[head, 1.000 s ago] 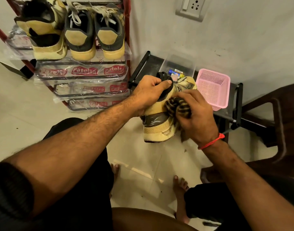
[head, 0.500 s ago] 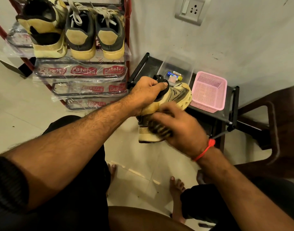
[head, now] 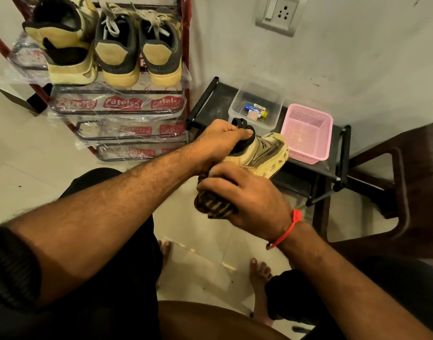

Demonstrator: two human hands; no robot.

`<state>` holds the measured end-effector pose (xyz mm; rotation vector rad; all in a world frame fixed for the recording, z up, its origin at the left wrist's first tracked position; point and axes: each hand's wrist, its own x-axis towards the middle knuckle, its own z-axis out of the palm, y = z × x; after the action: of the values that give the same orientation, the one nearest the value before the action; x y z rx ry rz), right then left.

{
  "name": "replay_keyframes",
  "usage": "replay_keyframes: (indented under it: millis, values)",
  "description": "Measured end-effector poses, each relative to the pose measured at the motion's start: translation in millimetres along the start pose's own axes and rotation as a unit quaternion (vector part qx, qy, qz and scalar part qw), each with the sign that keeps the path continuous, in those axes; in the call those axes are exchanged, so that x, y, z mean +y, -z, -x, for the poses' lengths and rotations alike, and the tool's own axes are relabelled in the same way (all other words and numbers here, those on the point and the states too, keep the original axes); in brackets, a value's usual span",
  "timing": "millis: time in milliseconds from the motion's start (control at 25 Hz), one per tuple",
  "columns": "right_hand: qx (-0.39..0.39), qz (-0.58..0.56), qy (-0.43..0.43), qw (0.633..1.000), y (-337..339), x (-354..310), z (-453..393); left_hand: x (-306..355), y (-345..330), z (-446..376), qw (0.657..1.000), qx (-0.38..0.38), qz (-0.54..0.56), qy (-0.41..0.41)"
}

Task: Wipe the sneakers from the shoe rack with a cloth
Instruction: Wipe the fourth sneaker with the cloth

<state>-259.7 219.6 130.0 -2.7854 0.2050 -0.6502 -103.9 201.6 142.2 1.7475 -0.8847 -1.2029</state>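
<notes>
The left hand (head: 220, 141) grips the sneaker (head: 262, 153) by its collar, held near the black bench; the right hand (head: 244, 204), bunching the cloth (head: 213, 204), has slid from the side down to the heel; wiping continues.

Pink basket (head: 306, 133) beside clear tub (head: 257, 104)

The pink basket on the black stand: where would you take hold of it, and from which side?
Probably by the top rim of the pink basket, coming from above: it stands upright and open, its mesh walls flare outward, and the sneaker crowds its left side.
</notes>
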Motion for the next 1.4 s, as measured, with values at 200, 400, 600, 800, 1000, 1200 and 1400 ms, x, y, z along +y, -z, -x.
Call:
replay_keyframes:
  millis: [200,400,600,800,1000,1200,1400]
  values:
    - [0.152,0.008,-0.156,0.976,14.8,30.1,-3.8,3.0,5.3,1.0,0.998,0.001,0.064,0.003]
    - [0.020,0.004,-0.051,0.998,1.7,11.1,2.5,2.0,4.6,1.7,1.000,0.013,0.023,0.011]
    - [0.130,0.001,-0.183,0.975,22.2,42.4,2.6,1.9,8.7,-0.1,0.997,0.009,0.068,0.021]
    - [-0.023,-0.045,-0.008,0.999,10.0,11.4,1.9,1.4,5.5,2.1,1.000,-0.003,0.009,0.014]
    - [0.129,-0.004,-0.227,0.965,30.1,71.7,13.3,2.2,8.4,1.5,0.995,-0.004,0.102,0.015]
    - [0.056,-0.081,-0.080,0.992,13.6,24.8,3.2,-1.2,8.5,0.7,0.997,-0.007,0.077,0.020]
    - [0.071,-0.097,-0.096,0.988,18.4,45.8,6.0,-1.4,12.9,3.1,0.996,-0.035,0.079,-0.002]
